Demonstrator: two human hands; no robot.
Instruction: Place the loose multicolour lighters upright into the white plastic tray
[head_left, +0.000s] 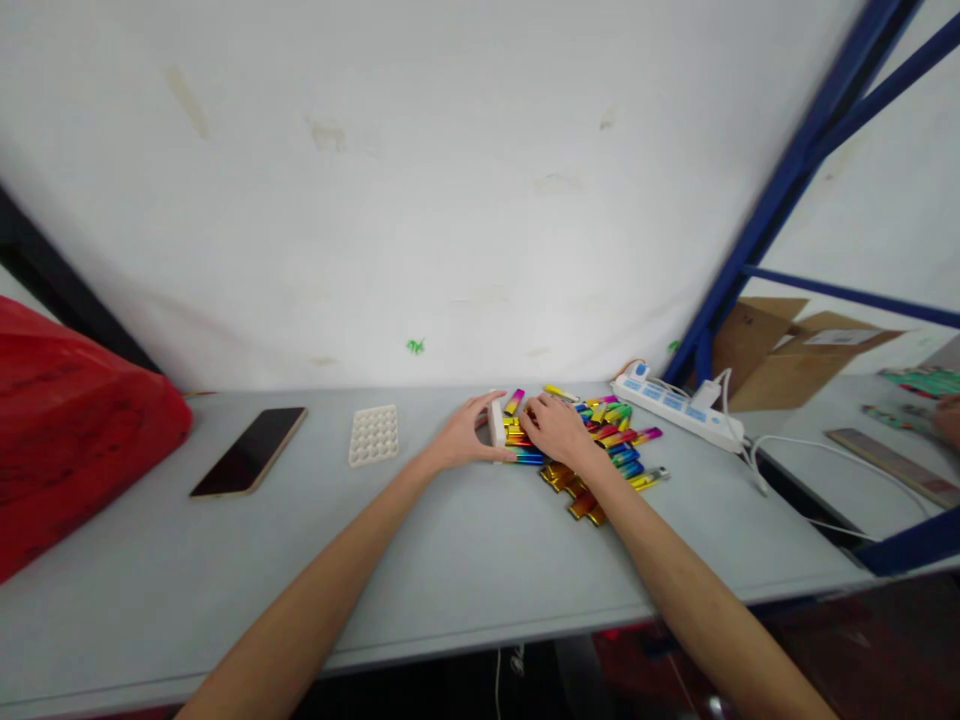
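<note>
My left hand (463, 432) grips a white tray (496, 424) that stands on its edge, thumb on the near side and fingers on the far side. Shiny, metallic-coloured lighters (517, 437) stick out from the tray's right face. My right hand (556, 428) is curled, palm down, at the left part of a loose pile of lighters (624, 455) in gold, blue, red, green and purple. Its fingertips are among the lighters, and what they pinch is hidden. A second white tray (373, 435) with rows of round holes lies flat to the left.
A dark-screened phone (251, 452) lies on the grey table (442, 560), beside a red plastic bag (75, 430). At right are a white power strip (679, 408) with cables, a blue metal frame (780, 200) and an open cardboard box (787, 360). Another person's hand (949, 420) shows at the far right.
</note>
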